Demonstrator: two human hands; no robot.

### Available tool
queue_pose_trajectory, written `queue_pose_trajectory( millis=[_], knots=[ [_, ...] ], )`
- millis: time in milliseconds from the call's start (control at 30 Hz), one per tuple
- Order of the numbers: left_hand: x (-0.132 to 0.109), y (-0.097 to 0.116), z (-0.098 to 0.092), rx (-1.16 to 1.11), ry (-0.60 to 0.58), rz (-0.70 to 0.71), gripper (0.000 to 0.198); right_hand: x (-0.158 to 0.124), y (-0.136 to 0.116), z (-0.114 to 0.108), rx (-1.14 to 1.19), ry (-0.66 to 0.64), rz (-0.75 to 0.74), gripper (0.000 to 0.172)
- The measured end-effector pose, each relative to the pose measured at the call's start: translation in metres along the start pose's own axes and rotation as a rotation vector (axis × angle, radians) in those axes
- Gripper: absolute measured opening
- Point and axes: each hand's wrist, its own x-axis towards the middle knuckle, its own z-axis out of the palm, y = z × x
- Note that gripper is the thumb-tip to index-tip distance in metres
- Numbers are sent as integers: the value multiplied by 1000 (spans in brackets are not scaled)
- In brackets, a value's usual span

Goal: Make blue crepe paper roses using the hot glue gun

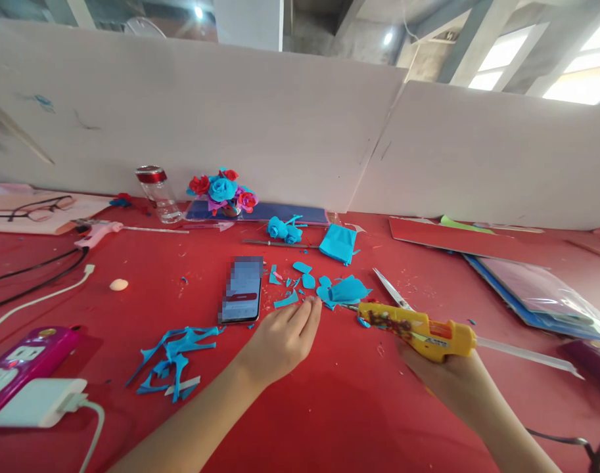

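Note:
My right hand (pixel 438 371) is wrapped round a yellow glue gun (pixel 403 322). A translucent glue stick (pixel 526 358) sticks out of the gun's back end, and its nozzle points left at the blue paper pieces. My left hand (pixel 290 332) has its fingers pressed together in a pinch at the edge of a blue paper petal (pixel 324 291). The fingertips' far side is hidden. Right beside it lies a larger cupped blue paper piece (pixel 349 289). Small blue cut-outs (pixel 302 267) are scattered just beyond the left hand. Scissors (pixel 391 289) lie partly behind the glue gun.
A phone (pixel 243 289) lies left of centre, with blue paper scraps (pixel 176 355) nearer me. Behind stand a paper flower bouquet (pixel 223 190) and a glass bottle (pixel 160 195). A pink glue gun (pixel 100 231), power strip (pixel 33 364) and cables are left; folders (pixel 531 289) lie right.

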Motion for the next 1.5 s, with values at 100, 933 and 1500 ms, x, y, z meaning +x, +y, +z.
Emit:
queue_pose_trajectory(
  millis=[100,933,1500],
  knots=[
    [0,0,0,-7,7,2,28,0,-1,0,-5,-7,4,13],
    [2,0,0,-21,-10,-6,27,6,19,-11,-174,36,9,18],
    [-2,2,1,-58,-25,-43,31,2,28,-20,19,69,-85,16]
  ],
)
